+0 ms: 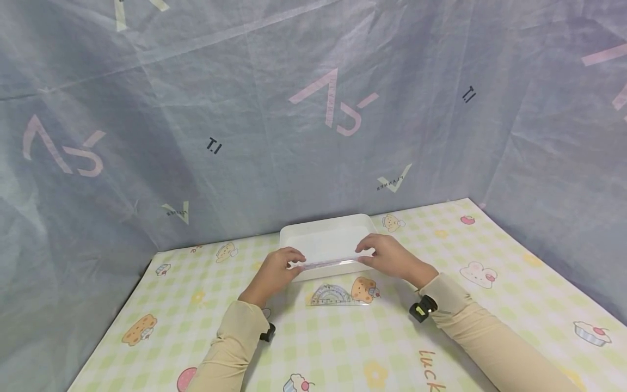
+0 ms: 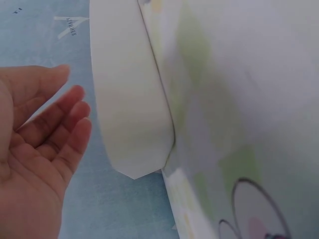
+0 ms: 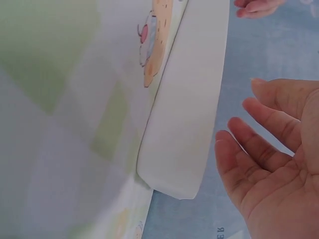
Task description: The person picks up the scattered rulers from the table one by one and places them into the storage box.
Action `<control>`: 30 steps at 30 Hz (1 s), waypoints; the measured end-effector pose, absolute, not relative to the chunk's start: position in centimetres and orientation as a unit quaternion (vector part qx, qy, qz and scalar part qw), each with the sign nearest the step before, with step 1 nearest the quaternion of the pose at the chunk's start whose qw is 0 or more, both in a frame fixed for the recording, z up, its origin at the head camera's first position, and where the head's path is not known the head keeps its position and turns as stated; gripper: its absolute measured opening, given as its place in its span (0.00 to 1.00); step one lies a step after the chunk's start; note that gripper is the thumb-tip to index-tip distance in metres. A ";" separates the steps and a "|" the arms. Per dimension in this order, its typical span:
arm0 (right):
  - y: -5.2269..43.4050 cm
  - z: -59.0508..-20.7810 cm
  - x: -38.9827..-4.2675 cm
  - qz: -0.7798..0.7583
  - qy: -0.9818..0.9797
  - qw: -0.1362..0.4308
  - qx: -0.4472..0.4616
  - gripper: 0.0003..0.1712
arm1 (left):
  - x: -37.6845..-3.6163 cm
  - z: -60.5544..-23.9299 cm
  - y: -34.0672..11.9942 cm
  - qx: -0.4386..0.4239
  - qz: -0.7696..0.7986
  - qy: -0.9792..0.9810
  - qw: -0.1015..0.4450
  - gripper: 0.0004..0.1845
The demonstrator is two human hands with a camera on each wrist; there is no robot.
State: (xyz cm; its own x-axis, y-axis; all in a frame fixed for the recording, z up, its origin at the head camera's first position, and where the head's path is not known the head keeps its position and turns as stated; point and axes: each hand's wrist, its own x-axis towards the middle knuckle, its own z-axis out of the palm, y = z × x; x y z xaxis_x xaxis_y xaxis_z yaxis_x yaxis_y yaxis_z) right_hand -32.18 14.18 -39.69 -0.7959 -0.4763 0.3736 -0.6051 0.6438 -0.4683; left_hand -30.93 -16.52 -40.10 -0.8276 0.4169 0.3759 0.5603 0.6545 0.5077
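Note:
A white rectangular tray stands at the back of the table. Along its near side lies a narrow clear strip, likely a ruler, with light glinting off it. My left hand is over the tray's near left corner, thumb and fingers apart. At the near right corner is my right hand, its fingers loosely bent. Both wrist views show a gap between thumb and fingertips, with nothing held in the left hand or the right hand. A clear protractor rests flat on the table in front of the tray.
A green-and-white checked cloth with cartoon prints covers the table. Grey-blue fabric hangs behind the table and at its sides, close to the tray's far edge. Each wrist carries a small black camera.

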 end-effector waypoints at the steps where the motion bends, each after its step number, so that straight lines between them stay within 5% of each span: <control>1: 14.2 -39.7 -32.2 0.296 -0.899 0.110 0.303 0.12 | -30.9 -40.0 -16.5 -0.270 -0.316 -0.902 0.113 0.08; 30: 13.1 -36.3 -29.0 0.310 -0.877 0.136 0.342 0.11 | -28.2 -37.3 -15.6 -0.309 -0.305 -0.895 0.104 0.13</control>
